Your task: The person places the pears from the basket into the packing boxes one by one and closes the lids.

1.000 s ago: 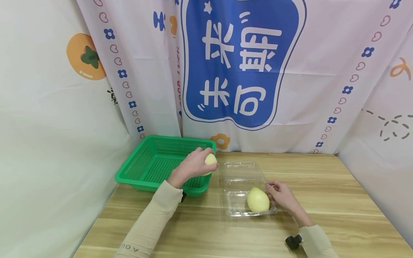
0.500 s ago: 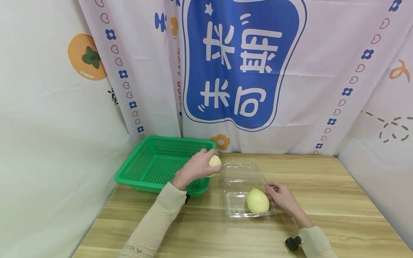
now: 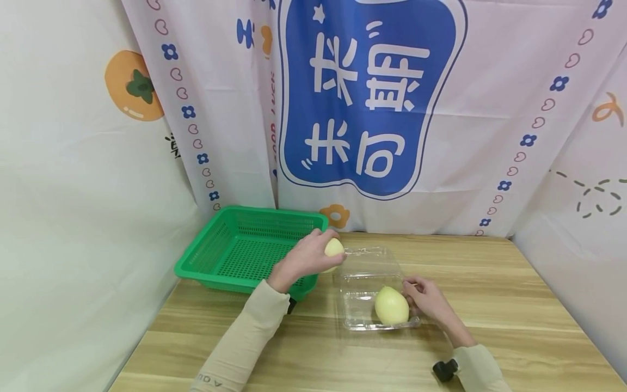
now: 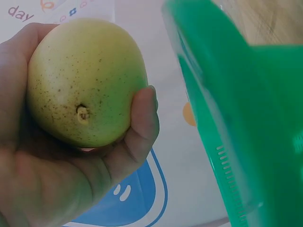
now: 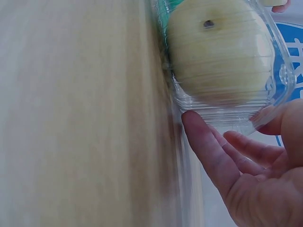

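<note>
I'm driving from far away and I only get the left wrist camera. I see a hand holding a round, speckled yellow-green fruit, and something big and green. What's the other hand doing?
Observer: The right hand is holding the side of a clear, rectangular plastic box.

Child: Ooh! Is there anything inside the box?

Observer: Yes, one smooth, pale yellow, rounded fruit sits in it, on the side close to the right hand.

Child: And the big green thing I see, where is it?

Observer: In the head view, that green, rectangular plastic basket stands to the left of the clear box.
</note>
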{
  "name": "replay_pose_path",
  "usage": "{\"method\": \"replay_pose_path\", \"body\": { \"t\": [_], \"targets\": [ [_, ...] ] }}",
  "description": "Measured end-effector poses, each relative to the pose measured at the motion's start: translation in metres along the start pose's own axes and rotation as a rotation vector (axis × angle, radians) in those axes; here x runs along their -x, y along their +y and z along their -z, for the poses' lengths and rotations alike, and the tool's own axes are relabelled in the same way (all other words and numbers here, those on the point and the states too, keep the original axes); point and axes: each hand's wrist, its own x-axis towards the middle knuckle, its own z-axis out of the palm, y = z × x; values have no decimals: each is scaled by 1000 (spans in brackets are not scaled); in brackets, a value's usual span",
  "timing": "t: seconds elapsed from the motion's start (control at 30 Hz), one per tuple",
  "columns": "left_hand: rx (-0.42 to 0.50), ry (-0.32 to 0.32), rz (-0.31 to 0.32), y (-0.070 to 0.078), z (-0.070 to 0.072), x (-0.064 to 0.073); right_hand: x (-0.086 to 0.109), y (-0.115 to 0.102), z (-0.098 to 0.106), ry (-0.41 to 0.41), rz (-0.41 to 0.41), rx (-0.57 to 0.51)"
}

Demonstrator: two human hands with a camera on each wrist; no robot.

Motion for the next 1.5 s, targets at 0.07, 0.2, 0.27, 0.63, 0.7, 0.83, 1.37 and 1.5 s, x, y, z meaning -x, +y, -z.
{"method": "replay_pose_path", "body": {
  "t": [0.07, 0.2, 0.27, 0.63, 0.7, 0.83, 1.37, 1.5],
  "targets": [
    [13, -1, 3, 2, -1, 1, 0, 0, 0, 3, -6, 0],
    [28, -10, 3, 6, -5, 2, 0, 0, 0, 5, -3, 1],
    [32, -12, 1, 7, -7, 2, -1, -1, 0, 7, -6, 2],
    [53, -32, -29, 16, -27, 4, 1, -2, 0, 7, -3, -9],
    [53, -35, -31, 16, -30, 4, 2, -2, 0, 7, -3, -4],
    [56, -29, -31, 18, -35, 5, 1, -1, 0, 6, -1, -2],
    [56, -47, -19, 23, -50, 8, 0, -3, 1, 9, -14, -8],
    [47, -48, -21, 25, -56, 8, 0, -3, 1, 7, -10, 4]
  ]
}}
